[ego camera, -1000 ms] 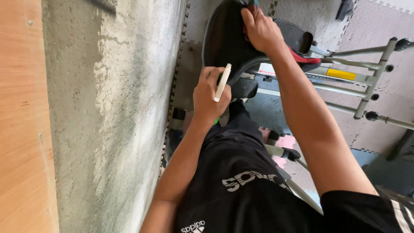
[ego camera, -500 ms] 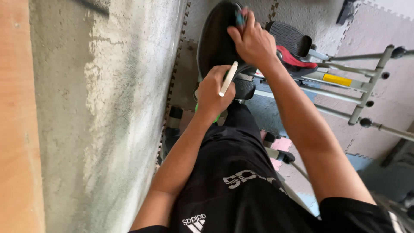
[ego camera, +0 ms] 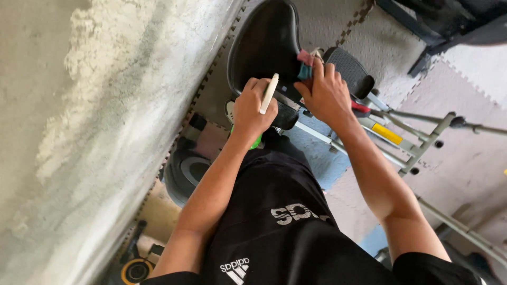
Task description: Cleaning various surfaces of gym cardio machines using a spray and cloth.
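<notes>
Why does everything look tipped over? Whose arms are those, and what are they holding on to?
The camera sits on a person's head and looks down, so you see that person's own arms and black shorts. It looks tipped because the head is tilted. The left hand holds a thin white stick, perhaps a pen or small tool. The right hand presses a pink and teal bit, maybe a cloth, against a black padded seat. That seat belongs to an exercise machine with grey metal bars. Underneath are grey foam floor mats that lock together like puzzle pieces. The rough grey thing on the left is a concrete wall.
</notes>
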